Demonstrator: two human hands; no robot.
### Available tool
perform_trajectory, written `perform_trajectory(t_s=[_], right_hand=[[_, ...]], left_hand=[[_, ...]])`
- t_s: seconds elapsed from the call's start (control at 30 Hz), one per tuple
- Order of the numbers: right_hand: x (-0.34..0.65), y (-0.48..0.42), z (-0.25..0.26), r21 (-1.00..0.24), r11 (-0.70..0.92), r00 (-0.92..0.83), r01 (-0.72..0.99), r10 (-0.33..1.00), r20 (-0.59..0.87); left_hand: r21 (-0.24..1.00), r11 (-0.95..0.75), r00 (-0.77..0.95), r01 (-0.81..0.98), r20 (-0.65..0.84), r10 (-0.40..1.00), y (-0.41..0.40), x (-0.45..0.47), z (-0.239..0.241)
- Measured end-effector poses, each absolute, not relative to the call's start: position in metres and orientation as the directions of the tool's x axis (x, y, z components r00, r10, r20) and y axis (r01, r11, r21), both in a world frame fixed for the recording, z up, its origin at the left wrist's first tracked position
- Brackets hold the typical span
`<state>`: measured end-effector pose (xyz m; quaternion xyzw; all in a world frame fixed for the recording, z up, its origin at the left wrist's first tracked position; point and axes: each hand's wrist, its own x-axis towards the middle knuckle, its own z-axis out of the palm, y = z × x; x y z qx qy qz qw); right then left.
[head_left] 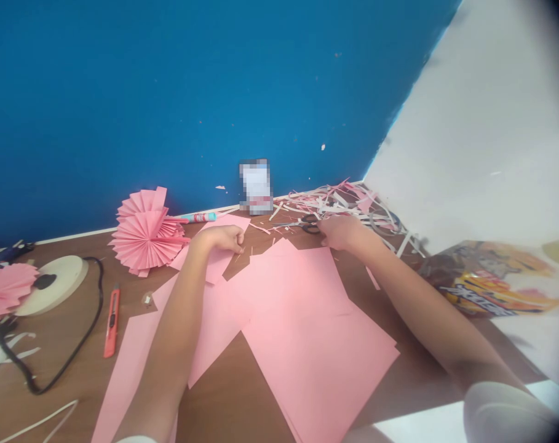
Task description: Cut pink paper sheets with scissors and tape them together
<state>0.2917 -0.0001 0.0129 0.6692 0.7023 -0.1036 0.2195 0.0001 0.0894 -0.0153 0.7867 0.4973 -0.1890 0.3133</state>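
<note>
Several pink paper sheets (307, 332) lie spread on the brown table (76, 369). My left hand (221, 239) rests on a smaller pink sheet (214, 261) near the far edge, fingers curled in a loose fist. My right hand (341, 232) reaches to the black-handled scissors (309, 224) beside a heap of pink and white paper strips (348, 206); its fingers curl over the handles.
Folded pink paper fans (143, 234) sit at the back left, another fan (5, 292) at the left edge. An orange utility knife (112, 321), a black cable (76, 344), a cream round object (53, 283), a glue stick (200, 217), a small white box (256, 186) and a printed bag (486, 283) lie around. A blue wall (168, 92) stands behind.
</note>
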Motion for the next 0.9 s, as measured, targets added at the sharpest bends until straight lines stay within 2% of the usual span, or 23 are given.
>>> perform_trajectory(t_s=[0.07,0.13,0.23,0.3,0.4,0.5,0.67,0.83,0.9], right_hand=[[0.289,-0.003,0.015,0.076,0.145,-0.100,0.986,0.901,-0.422],[0.285,-0.005,0.013,-0.050,0.266,-0.265,0.963,0.884,-0.385],[0.274,-0.009,0.003,-0.217,0.455,-0.499,0.864,0.829,-0.252],[0.265,-0.011,-0.006,-0.253,0.537,-0.582,0.805,0.799,-0.153],[0.254,-0.014,-0.020,-0.245,0.583,-0.614,0.774,0.786,-0.068],[0.249,-0.013,-0.031,-0.229,0.580,-0.602,0.782,0.798,-0.035],[0.248,-0.011,-0.035,-0.299,0.559,-0.593,0.774,0.804,-0.032],[0.248,-0.012,-0.029,-0.406,0.513,-0.592,0.756,0.801,-0.092],[0.248,-0.013,-0.027,-0.466,0.494,-0.603,0.734,0.790,-0.112]], left_hand=[[0.304,-0.316,0.437,0.899,-0.573,0.693,0.091,-0.004,-0.013],[0.299,-0.333,0.446,0.894,-0.525,0.725,0.093,-0.006,-0.011],[0.317,-0.345,0.465,0.884,-0.506,0.726,0.093,-0.003,-0.010],[0.336,-0.349,0.482,0.875,-0.532,0.696,0.091,0.004,-0.012],[0.329,-0.354,0.483,0.875,-0.571,0.663,0.089,0.014,-0.017],[0.288,-0.347,0.451,0.892,-0.570,0.687,0.088,0.019,-0.021],[0.299,-0.332,0.446,0.895,-0.556,0.701,0.089,0.010,-0.020],[0.227,-0.314,0.383,0.922,-0.398,0.834,0.087,0.008,-0.011],[0.283,-0.336,0.418,0.898,-0.311,0.854,0.081,0.014,-0.003]])
